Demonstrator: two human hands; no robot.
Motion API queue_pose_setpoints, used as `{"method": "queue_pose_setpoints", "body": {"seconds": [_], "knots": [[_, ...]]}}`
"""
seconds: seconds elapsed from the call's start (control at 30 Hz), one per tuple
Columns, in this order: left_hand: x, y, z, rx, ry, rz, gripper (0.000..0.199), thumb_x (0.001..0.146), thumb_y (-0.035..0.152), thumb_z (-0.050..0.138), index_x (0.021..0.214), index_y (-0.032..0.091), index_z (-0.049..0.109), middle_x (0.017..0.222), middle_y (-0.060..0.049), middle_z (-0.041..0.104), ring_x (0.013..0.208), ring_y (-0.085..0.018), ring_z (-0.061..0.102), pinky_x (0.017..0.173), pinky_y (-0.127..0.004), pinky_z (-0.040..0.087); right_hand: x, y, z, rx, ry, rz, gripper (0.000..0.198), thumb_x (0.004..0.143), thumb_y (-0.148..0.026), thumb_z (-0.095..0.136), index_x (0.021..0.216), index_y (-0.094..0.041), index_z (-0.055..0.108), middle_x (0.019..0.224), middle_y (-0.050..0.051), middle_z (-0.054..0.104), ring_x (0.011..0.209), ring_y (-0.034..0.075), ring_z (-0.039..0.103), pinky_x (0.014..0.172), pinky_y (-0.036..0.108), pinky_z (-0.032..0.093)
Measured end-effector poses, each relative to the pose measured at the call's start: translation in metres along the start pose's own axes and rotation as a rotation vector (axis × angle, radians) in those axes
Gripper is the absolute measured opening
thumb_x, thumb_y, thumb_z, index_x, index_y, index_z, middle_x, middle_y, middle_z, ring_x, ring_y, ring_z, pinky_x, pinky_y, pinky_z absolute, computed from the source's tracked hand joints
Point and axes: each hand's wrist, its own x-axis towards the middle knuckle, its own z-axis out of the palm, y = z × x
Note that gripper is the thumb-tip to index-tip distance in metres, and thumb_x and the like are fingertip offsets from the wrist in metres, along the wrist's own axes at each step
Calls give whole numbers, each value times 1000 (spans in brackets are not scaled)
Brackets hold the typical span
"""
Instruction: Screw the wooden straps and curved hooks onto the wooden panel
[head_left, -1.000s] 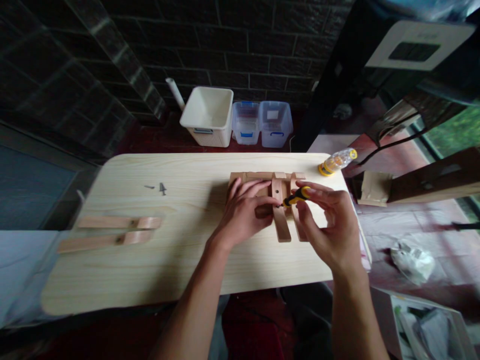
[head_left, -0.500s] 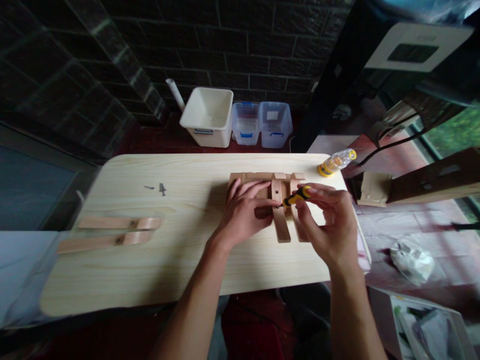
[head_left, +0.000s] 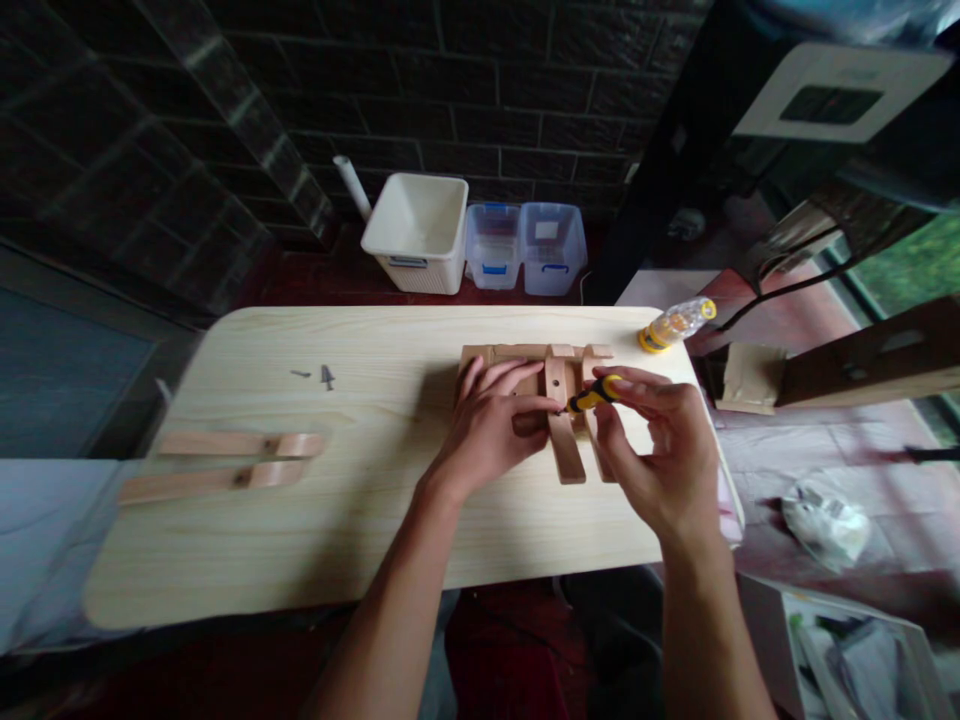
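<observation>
Head view: one screwdriver, one wooden frame on the surface's right.
Right grip clasps the screwdriver; left grip lies on the frame, whether pinching I cannot tell. Two strips cross it; two loose strips lie left.

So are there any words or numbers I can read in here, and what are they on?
None can be read.
White panel, top right: a faint mark above its dark window, too blurred.
White patch at the right-hand clear bin: any writing is too small.
Yellow-and-black screwdriver in the right hand: no lettering I can make out.
</observation>
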Motion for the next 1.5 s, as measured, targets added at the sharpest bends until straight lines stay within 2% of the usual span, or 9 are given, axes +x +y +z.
{"method": "queue_pose_setpoints", "body": {"seconds": [0.2,0.47,0.7,0.9,1.13,1.5], "knots": [[0,0,-1,-2,2,5,29,85,27,86,111,41,83,159,4,62,150,-27,53,136,-62,16,-1,8,1,-23,73,-4,31,93,-18,76,120,-29,65,128,7,74,120,26,77,102,48,69],[0,1,0,7,3,3,30,86,29,85,113,42,83,158,4,62,150,-28,53,138,-61,15,0,3,0,-20,55,-9,30,95,-16,74,121,-29,64,128,8,73,122,27,76,102,51,67],[2,0,1,12,1,1,32,86,28,85,114,43,83,158,4,63,150,-28,53,137,-61,16,2,-9,-1,40,-17,11,28,99,-15,69,123,-29,64,143,10,71,132,29,72,110,54,63],[1,1,0,15,-9,-8,28,86,29,85,112,42,83,159,3,62,150,-29,53,137,-62,15,1,-5,1,4,-1,-4,25,98,-15,70,118,-29,66,126,7,75,120,26,76,101,49,68],[0,1,0,6,10,-2,26,87,28,85,109,41,83,158,4,62,149,-28,54,138,-61,15,3,4,0,9,30,-33,26,97,-17,72,118,-29,63,121,6,73,116,25,76,98,47,69],[1,0,1,17,4,-7,26,85,27,86,107,40,84,158,4,63,149,-28,53,138,-60,15,3,-6,1,39,49,-14,22,100,-17,67,118,-29,67,130,9,73,125,28,74,105,53,65]]}}
